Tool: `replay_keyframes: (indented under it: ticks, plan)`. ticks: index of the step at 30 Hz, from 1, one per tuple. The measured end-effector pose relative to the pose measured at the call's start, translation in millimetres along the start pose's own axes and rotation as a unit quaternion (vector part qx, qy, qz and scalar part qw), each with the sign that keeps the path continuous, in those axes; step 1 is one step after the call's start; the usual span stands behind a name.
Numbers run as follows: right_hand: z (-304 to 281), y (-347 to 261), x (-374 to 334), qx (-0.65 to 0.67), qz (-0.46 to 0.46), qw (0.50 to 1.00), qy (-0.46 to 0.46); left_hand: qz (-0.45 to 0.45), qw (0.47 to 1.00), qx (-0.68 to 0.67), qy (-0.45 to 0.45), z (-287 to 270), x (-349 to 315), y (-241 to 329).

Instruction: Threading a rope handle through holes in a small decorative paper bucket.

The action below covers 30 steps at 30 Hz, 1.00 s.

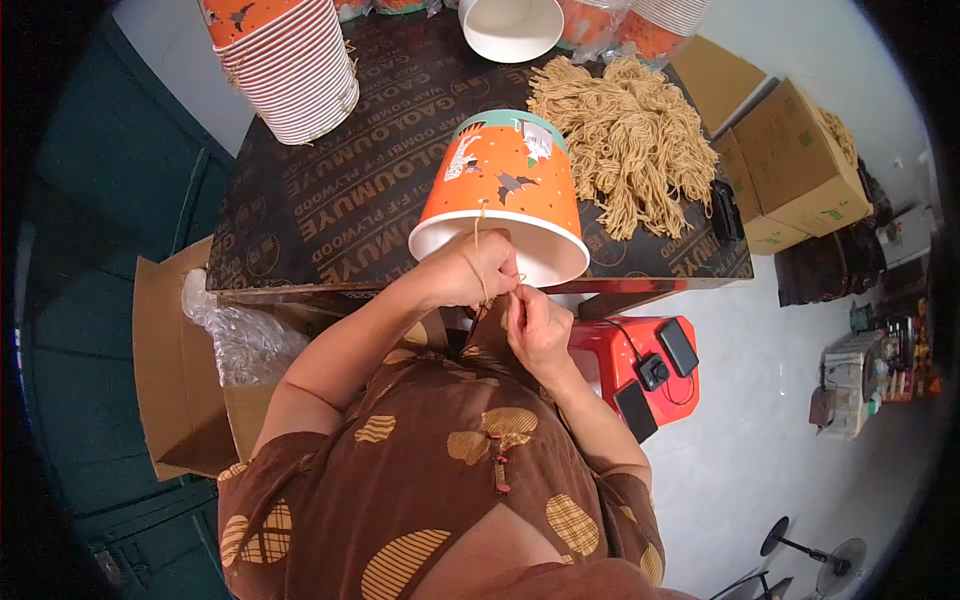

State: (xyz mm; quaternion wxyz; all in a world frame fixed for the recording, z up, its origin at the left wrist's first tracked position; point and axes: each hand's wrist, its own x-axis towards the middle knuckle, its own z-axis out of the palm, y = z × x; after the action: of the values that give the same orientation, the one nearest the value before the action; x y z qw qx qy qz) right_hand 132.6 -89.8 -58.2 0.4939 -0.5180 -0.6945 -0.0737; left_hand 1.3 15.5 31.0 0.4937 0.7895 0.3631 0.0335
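An orange paper bucket (520,187) with bat and ghost-like pictures lies on its side near the front edge of the dark table (345,225). Its white-rimmed mouth faces me. A tan cord (476,232) passes through a small hole by the rim and loops down over my left hand (478,268). That hand is closed, pinching the cord just in front of the mouth. Fingertips of my right hand (541,328) meet it there, pinched on the cord's end, below the rim. The exact crossing of the cord between the fingers is too small to make out.
A pile of tan cords (640,145) lies right of the bucket. Stacked orange buckets (290,75) stand back left, with a white bucket (511,28) at the back. An open carton (175,350) sits left below the table; a red stool (640,365) holding devices is at right.
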Motion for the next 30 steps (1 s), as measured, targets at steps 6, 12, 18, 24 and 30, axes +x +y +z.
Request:
replay_keyframes:
  ticks: [6,12,18,24,30]
  plan:
    - [1,1,-1,0.004,-0.001,1.000,0.001,0.032,0.998,0.034,0.040,4,1,-5]
    - [-10,2,-5,0.027,-0.016,0.999,-0.031,0.031,0.999,0.031,0.026,2,1,-6]
    - [-11,-6,-3,0.070,0.067,0.995,0.015,0.031,0.999,0.040,0.006,0,3,-5]
    - [-6,-12,3,0.093,0.175,0.980,-0.016,0.012,1.000,0.007,-0.001,-1,0,-1]
    - [-15,-18,11,0.158,0.182,0.970,-0.031,0.022,1.000,-0.007,-0.001,0,0,-3]
